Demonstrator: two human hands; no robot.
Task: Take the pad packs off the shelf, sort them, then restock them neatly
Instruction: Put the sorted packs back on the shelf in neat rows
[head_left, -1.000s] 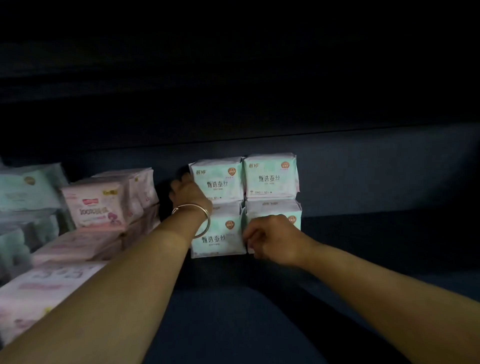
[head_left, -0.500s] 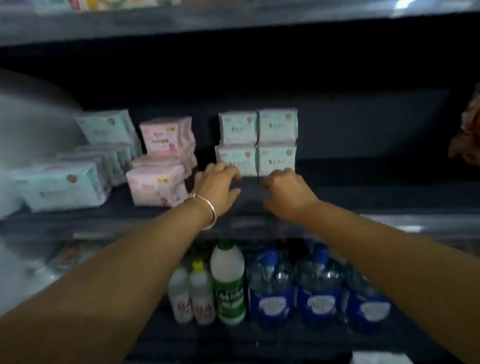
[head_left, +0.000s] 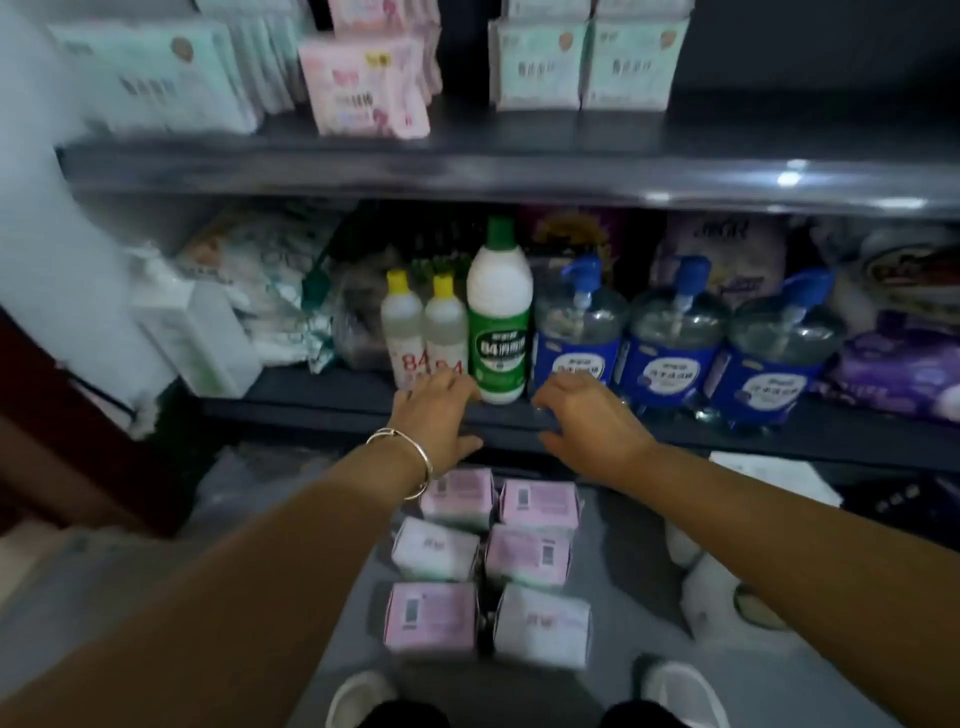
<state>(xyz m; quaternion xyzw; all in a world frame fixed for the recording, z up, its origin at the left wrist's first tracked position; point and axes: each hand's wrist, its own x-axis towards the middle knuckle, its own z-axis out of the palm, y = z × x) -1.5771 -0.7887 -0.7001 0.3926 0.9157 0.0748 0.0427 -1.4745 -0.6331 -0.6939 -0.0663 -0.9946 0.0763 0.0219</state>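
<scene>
On the floor below the shelves, six pink packs (head_left: 488, 566) are laid in two short rows, some face up and some with the barcode side up. Just above them both hands are held out in the air. The left hand (head_left: 434, 415), with a bangle (head_left: 402, 457) on its wrist, has its fingers spread and loose, and nothing is held in it. The right hand (head_left: 587, 413) is the same — fingers apart, nothing gripped.

The restock step seems to be in hand. Green packs (head_left: 582, 65) are stood neatly two wide on the top shelf (head_left: 519, 150), with a pink stack (head_left: 369, 85) and more green packs (head_left: 150, 83) to the left. So the pink packs on the floor are likely the next ones to be picked up. For that, the hands would need to be lowered, a pack or two gripped from the sides, and then lifted to a free spot on the top shelf.

The lower shelf (head_left: 363, 395) is filled with other goods — two small yellow-capped bottles (head_left: 423, 332), a big green bottle (head_left: 500, 322), three blue pump bottles (head_left: 670, 338) and bags behind them. The picture is blurred, so small print cannot be read.
</scene>
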